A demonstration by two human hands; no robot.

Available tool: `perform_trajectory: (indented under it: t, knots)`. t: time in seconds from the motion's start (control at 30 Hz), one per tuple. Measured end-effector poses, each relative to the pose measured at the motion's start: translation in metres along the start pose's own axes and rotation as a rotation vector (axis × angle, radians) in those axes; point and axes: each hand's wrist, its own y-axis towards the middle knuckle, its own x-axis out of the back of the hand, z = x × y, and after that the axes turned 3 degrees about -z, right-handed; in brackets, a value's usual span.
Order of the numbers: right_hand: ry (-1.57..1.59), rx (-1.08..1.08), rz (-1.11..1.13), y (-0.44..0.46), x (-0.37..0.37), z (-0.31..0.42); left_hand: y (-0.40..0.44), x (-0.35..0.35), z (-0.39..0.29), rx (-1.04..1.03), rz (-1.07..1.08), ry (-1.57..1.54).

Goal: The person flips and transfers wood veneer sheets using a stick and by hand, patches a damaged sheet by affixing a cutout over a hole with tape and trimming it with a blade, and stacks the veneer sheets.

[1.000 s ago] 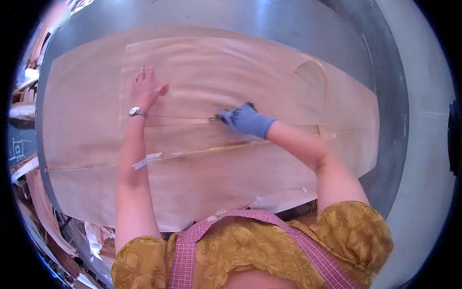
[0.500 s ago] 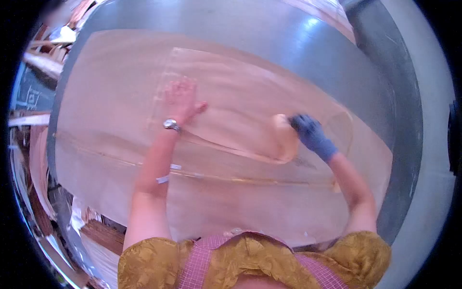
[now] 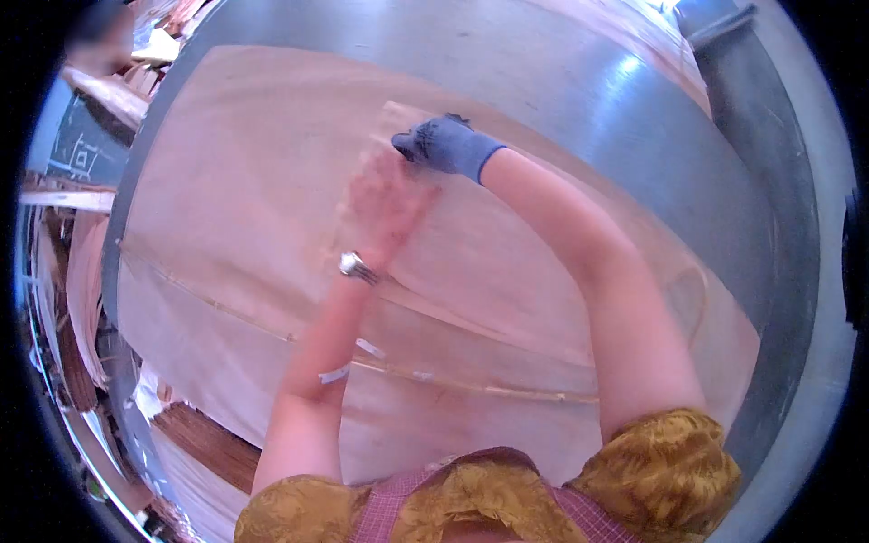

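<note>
Large thin wood veneer sheets (image 3: 226, 163) lie overlapped, with a smaller veneer piece (image 3: 507, 235) on top. My bare left hand (image 3: 387, 201), with a watch (image 3: 356, 266) at the wrist, lies palm down near the left end of that piece. Its fingers are spread and slightly blurred. My right hand (image 3: 444, 147), in a blue-grey glove with dark fingertips, is right beside the left fingertips. The gloved fingers are curled closed near the piece's upper left corner; whatever is between them is hidden. A narrow tan strip (image 3: 471, 386) crosses the lower veneer.
The veneer rests on a grey metal tabletop (image 3: 543, 54). White tape bits (image 3: 369, 347) are on the sheet, and another tape strip (image 3: 334, 375) is on my left forearm. Brown wood pieces (image 3: 208, 443) and stacked veneer stand left of the table. A blurred person (image 3: 100, 41) is at the upper left.
My right hand has swept left from the curled-up right part of the veneer piece to my left hand. That part now lies flatter. The view has shifted slightly.
</note>
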Motion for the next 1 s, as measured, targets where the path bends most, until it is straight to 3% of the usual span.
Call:
perform_trajectory:
  t: [0.07,0.17,0.2,0.23,0.4,0.47,0.57,0.6,0.67,0.7,0.77,0.87,0.9,0.93,1.0]
  knots:
    - [-0.048,-0.022,0.014,0.002,-0.003,0.009,0.031,0.005,0.006,-0.100,-0.117,0.141]
    - [-0.133,-0.097,0.082,-0.006,0.004,0.006,0.049,-0.008,0.010,-0.151,0.137,-0.025]
    - [-0.156,-0.119,0.113,-0.015,0.004,0.000,0.053,-0.010,0.009,-0.215,0.135,0.055]
    - [-0.041,-0.139,0.005,-0.041,0.002,-0.016,0.054,-0.011,0.008,-0.270,0.135,0.136]
    - [0.052,-0.459,-0.029,-0.253,-0.034,-0.066,0.057,-0.028,0.027,-0.307,0.212,0.285]
    - [0.030,-0.696,0.054,-0.347,-0.036,-0.042,0.055,-0.015,0.019,-0.293,0.224,0.199]
    - [0.073,-0.863,0.203,-0.430,-0.043,-0.012,0.055,-0.029,0.006,-0.247,0.224,0.465]
    - [0.075,-0.878,0.204,-0.437,-0.037,-0.005,0.046,-0.029,-0.019,-0.287,0.174,0.485]
    - [0.079,-0.900,0.187,-0.430,-0.035,0.002,-0.008,-0.057,-0.126,-0.602,0.150,0.171]
    - [0.055,-0.932,0.215,-0.426,-0.036,0.007,-0.037,-0.058,-0.176,-0.687,0.274,0.093]
    - [0.017,-0.980,0.287,-0.424,-0.047,0.025,-0.065,-0.044,-0.223,-0.501,0.562,0.272]
    - [-0.139,-0.951,0.226,-0.465,-0.051,0.099,-0.052,-0.105,-0.183,-0.617,0.514,0.093]
    - [0.004,-1.023,0.124,-0.482,-0.051,0.121,-0.056,-0.068,-0.202,-0.558,0.521,0.205]
    - [0.151,-1.094,0.021,-0.501,-0.051,0.149,-0.054,-0.074,-0.200,-0.577,0.525,0.202]
    - [0.215,-1.189,0.017,-0.533,-0.047,0.207,-0.044,-0.093,-0.186,-0.613,0.539,0.190]
